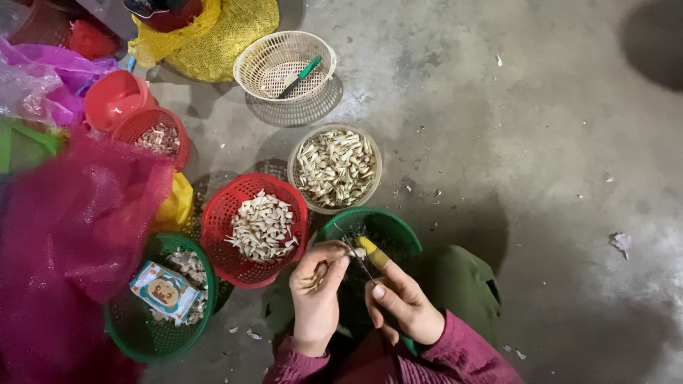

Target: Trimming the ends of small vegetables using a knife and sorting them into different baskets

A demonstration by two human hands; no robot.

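- Left hand point(316, 295): curled shut around a garlic clove point(319, 274), which is pinched between thumb and fingers above the green basket point(398, 229).
- Right hand point(402, 302): closed on a small knife point(364, 264); a yellow cap is worn on the forefinger, and the thin blade is pointed at the clove.
- Risk, judged: the left thumb could be nicked if the blade slips on the dry skin, since the fingers are held just beside the tip.
- Risk, judged: the clove could be dropped onto the floor rather than into the basket, the grip being small and partly hidden.
- Red basket point(217, 231) of peeled cloves: set near the left hand.
- Round bowl point(295, 167) of unpeeled cloves: placed just beyond.
- Floor point(533, 142): bare grey concrete, dusted with skin scraps.
- Room: dimly lit; mesh sacks are heaped at the left edge.
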